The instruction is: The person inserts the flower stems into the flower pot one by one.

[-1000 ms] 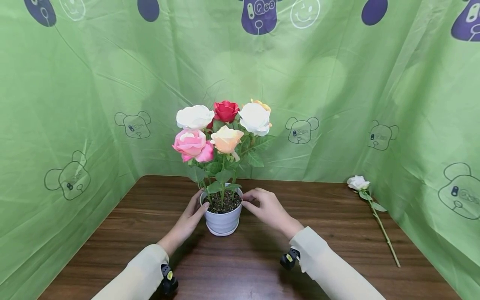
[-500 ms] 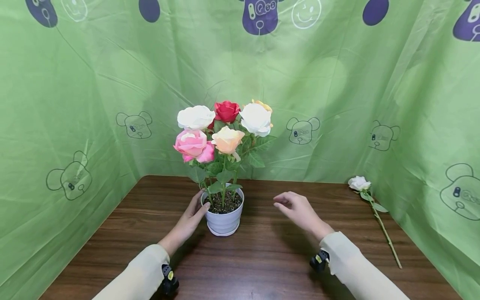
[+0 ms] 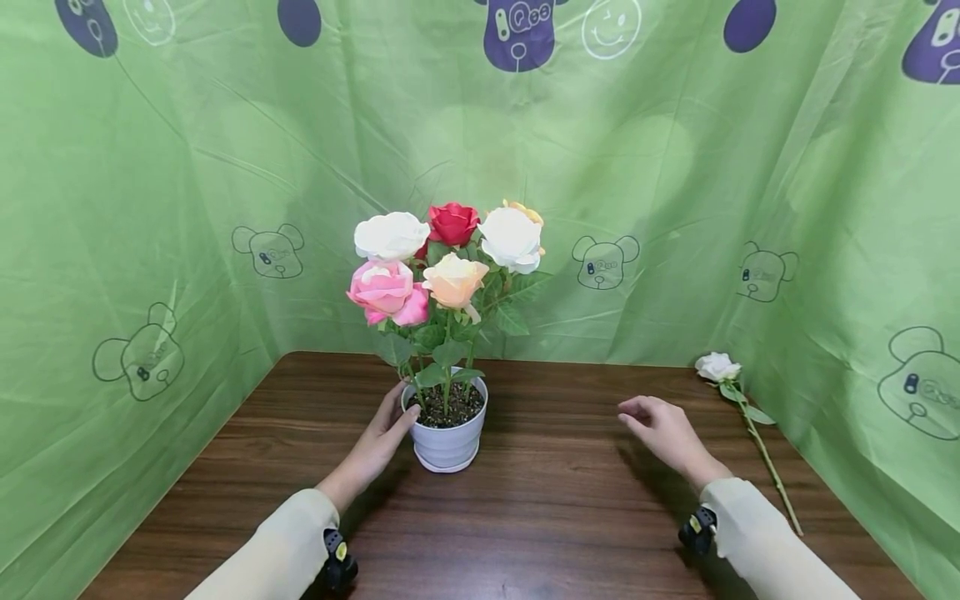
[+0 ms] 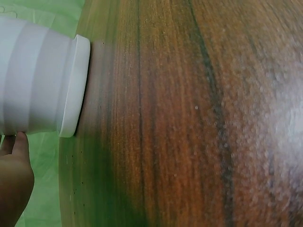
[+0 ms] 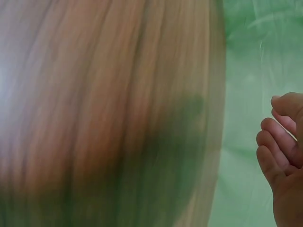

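Observation:
A white ribbed flowerpot point(image 3: 448, 446) stands upright on its saucer, filled with dark soil and several artificial roses in white, red, pink, peach and yellow. At its left side my left hand point(image 3: 378, 433) holds the pot, thumb at the near rim and fingers round the far side. The left wrist view shows the pot point(image 4: 35, 78) with fingers point(image 4: 20, 144) against its wall. My right hand point(image 3: 667, 433) hovers over the table between the pot and a loose rose, holding nothing. Its fingers point(image 5: 272, 149) are loosely bent in the right wrist view.
The white long-stemmed rose point(image 3: 718, 367) lies at the right of the brown wooden table point(image 3: 540, 492), its stem pointing towards the near right. Green printed cloth point(image 3: 645, 183) hangs behind the table and along both sides.
My right hand has let go of the pot's right rim and moved well to the right, towards the loose white rose. The left hand and the pot have stayed in place.

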Action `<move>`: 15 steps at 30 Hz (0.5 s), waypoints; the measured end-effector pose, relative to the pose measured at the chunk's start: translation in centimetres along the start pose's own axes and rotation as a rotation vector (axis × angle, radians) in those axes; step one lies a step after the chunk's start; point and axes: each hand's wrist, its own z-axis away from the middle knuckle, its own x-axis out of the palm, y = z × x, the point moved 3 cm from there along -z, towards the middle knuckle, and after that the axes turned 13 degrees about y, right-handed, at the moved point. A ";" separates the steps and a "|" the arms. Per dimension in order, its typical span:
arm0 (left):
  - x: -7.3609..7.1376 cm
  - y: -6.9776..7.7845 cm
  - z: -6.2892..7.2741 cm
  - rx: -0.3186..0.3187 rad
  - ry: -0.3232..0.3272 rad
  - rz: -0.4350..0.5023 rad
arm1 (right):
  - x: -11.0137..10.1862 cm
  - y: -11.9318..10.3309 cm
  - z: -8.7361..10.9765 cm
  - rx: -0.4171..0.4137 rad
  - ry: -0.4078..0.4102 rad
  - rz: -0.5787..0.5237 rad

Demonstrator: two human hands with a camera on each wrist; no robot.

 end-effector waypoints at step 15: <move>0.1 0.3 0.0 0.018 -0.015 0.027 | -5.4 8.3 2.4 0.094 0.047 0.163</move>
